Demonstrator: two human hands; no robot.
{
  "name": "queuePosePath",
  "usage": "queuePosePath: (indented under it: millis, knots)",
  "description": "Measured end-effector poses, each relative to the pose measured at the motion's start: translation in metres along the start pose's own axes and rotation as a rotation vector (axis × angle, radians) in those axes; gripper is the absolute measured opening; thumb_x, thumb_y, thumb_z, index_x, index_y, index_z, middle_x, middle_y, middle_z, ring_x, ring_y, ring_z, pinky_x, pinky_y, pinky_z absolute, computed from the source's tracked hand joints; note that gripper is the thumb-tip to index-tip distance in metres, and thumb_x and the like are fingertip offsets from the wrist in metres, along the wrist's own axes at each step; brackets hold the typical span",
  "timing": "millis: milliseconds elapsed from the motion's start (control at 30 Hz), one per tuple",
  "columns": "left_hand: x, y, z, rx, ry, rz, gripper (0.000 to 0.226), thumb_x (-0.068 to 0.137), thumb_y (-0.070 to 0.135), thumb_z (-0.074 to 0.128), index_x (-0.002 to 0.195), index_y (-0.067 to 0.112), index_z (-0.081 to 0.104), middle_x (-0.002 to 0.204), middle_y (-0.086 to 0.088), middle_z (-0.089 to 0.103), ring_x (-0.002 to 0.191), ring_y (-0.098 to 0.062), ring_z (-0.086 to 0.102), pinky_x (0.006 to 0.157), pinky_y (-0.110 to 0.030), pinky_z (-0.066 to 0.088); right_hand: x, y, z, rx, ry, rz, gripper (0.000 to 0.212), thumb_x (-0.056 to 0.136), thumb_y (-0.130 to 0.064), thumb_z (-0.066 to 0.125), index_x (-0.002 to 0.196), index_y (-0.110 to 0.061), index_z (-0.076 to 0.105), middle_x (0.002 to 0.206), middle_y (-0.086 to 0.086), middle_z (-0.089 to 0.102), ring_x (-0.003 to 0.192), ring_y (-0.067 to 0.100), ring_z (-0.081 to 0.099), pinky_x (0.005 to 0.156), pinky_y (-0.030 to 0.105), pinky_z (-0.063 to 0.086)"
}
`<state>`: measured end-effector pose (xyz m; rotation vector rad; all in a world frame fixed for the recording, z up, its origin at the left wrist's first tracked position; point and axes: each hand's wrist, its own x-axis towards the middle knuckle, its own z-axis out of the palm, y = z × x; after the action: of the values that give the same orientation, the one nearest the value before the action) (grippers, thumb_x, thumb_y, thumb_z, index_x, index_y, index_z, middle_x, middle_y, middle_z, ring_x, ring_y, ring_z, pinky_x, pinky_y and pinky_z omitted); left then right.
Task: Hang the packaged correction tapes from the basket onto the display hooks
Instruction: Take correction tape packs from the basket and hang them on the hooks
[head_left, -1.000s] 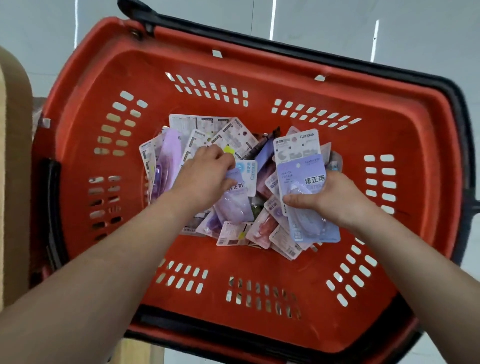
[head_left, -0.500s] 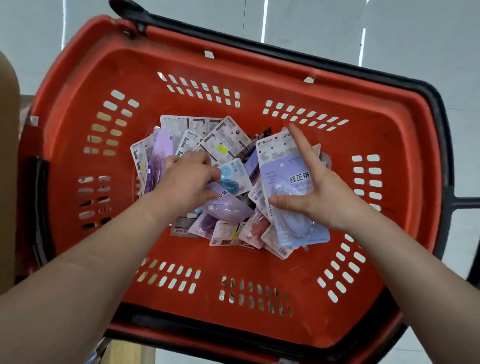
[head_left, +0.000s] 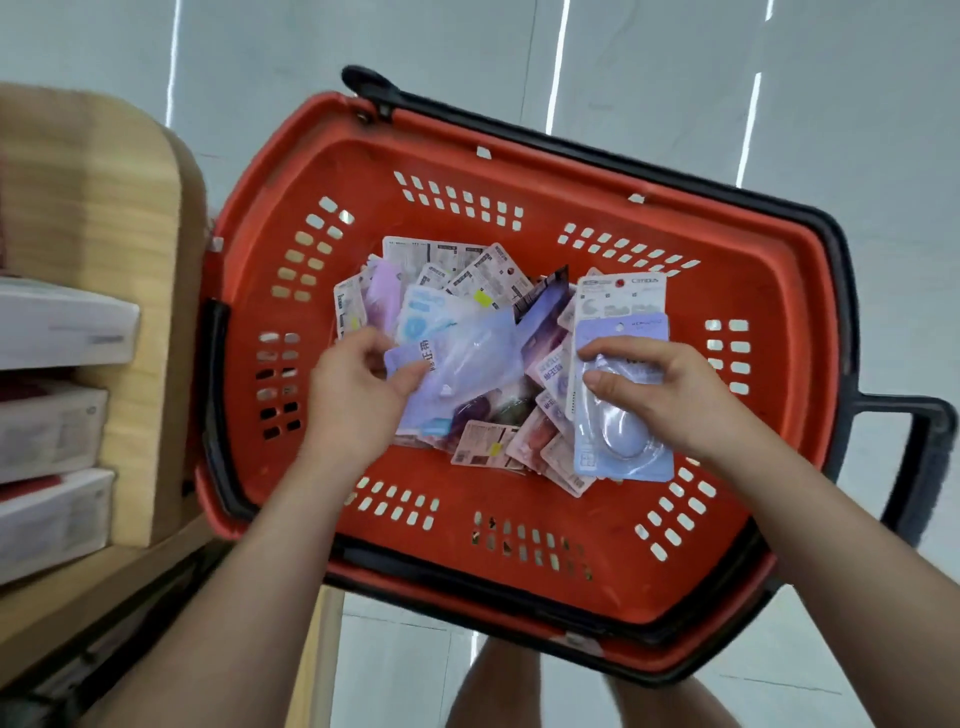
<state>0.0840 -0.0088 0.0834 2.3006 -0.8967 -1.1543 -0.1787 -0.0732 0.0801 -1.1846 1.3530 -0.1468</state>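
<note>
Legs (head_left: 498, 691): bare, at the bottom edge.
Basket (head_left: 519, 587): red plastic, slotted walls, black trim along the rim. A black handle (head_left: 935, 457) juts out at right.
Left hand (head_left: 358, 400): inside the basket, thumb and fingers pinching the end of the left pack (head_left: 467, 358). This is a lilac card with a clear blister, held crosswise and tilted over the pile.
Right hand (head_left: 675, 400): inside the basket, thumb and forefinger curled round the right pack (head_left: 623, 441). This is a lilac card with an oval blister, upright over the pile's right edge. A white card (head_left: 618, 296) shows just behind it; whether it is held too cannot be told.
Pile (head_left: 467, 275): loose correction-tape packs, mixed colours, heaped on the basket bottom between and beyond the hands.
Shelf (head_left: 104, 208): pale wood, just beside the basket at left, with white boxes (head_left: 57, 332) stacked on it.
Floor (head_left: 649, 62): grey tiles, beyond the basket
</note>
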Motion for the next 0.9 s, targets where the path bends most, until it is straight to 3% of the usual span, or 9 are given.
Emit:
queuePosePath:
  millis: [100,200,333,467,533,600,700,833,900]
  knots:
    - [-0.050,0.038,-0.015,-0.647,0.015,-0.232,0.015,0.088,0.006,0.068,0.079,0.013,0.060,0.072,-0.003,0.070,0.062,-0.011,0.065,0.057,-0.027,0.053,-0.021,-0.030,0.000,0.031,0.009,-0.025,0.015,0.089,-0.018,0.072,0.101,-0.026,0.075,0.111,-0.014,0.071,0.105,-0.005,0.063,0.084,0.004,0.043]
    - [-0.102,0.079,-0.015,-0.880,0.008,-0.302,0.005,0.090,0.004,0.063,0.090,0.008,0.060,0.080,-0.004,0.071,0.069,-0.014,0.067,0.062,-0.028,0.055,-0.048,-0.072,0.003,0.069,0.060,-0.100,0.017,0.090,-0.014,0.070,0.098,-0.029,0.075,0.100,-0.016,0.074,0.095,-0.006,0.065,0.083,0.011,0.045]
    - [-0.158,0.125,-0.015,-1.002,0.152,-0.327,0.007,0.092,0.002,0.062,0.091,0.008,0.059,0.080,-0.004,0.070,0.082,-0.025,0.062,0.084,-0.044,0.050,-0.094,-0.133,-0.002,0.141,0.068,-0.137,0.026,0.096,-0.011,0.055,0.086,-0.024,0.074,0.076,-0.018,0.072,0.070,-0.009,0.060,0.066,0.012,0.043]
    - [-0.218,0.167,-0.040,-1.007,0.294,-0.270,0.012,0.089,0.010,0.070,0.088,0.014,0.059,0.082,-0.007,0.066,0.079,-0.023,0.060,0.078,-0.044,0.048,-0.153,-0.182,-0.025,0.159,-0.068,-0.159,0.043,0.097,-0.042,0.053,0.089,-0.005,0.071,0.088,0.009,0.074,0.076,0.007,0.060,0.071,0.029,0.044]
    - [-0.252,0.189,-0.054,-0.987,0.356,-0.244,0.014,0.089,0.011,0.070,0.084,0.015,0.058,0.079,-0.005,0.064,0.074,-0.018,0.060,0.075,-0.041,0.048,-0.187,-0.206,-0.041,0.152,-0.181,-0.188,0.038,0.094,-0.048,0.059,0.082,-0.013,0.070,0.077,-0.005,0.071,0.070,0.002,0.059,0.067,0.020,0.045]
    - [-0.287,0.210,-0.072,-1.011,0.427,-0.232,0.012,0.092,0.009,0.067,0.086,0.014,0.057,0.079,-0.005,0.064,0.073,-0.017,0.060,0.074,-0.042,0.049,-0.221,-0.228,-0.050,0.061,-0.304,-0.263,0.016,0.085,-0.038,0.073,0.079,-0.024,0.066,0.074,-0.019,0.067,0.069,-0.006,0.059,0.068,0.014,0.044]
    - [-0.340,0.237,-0.097,-1.040,0.487,-0.205,0.014,0.092,0.016,0.068,0.092,0.010,0.056,0.082,-0.009,0.064,0.075,-0.021,0.060,0.075,-0.043,0.051,-0.266,-0.255,-0.060,-0.062,-0.461,-0.290,0.047,0.062,-0.038,0.086,0.105,-0.026,0.071,0.100,-0.011,0.076,0.094,0.007,0.071,0.085,0.027,0.054]
    - [-0.417,0.254,-0.131,-1.115,0.526,-0.159,0.009,0.097,0.016,0.060,0.094,0.007,0.060,0.086,-0.010,0.067,0.078,-0.021,0.061,0.077,-0.043,0.052,-0.329,-0.298,-0.065,-0.075,-0.691,-0.332,0.043,0.073,-0.006,0.085,0.111,-0.020,0.069,0.101,-0.003,0.077,0.092,0.014,0.073,0.077,0.023,0.055]
    - [-0.454,0.256,-0.146,-1.209,0.539,-0.152,0.016,0.099,0.015,0.055,0.100,0.001,0.062,0.088,-0.012,0.068,0.079,-0.022,0.062,0.076,-0.040,0.053,-0.356,-0.315,-0.062,-0.136,-0.786,-0.378,0.048,0.071,-0.008,0.087,0.114,-0.020,0.069,0.104,-0.002,0.076,0.093,0.014,0.073,0.076,0.022,0.054]
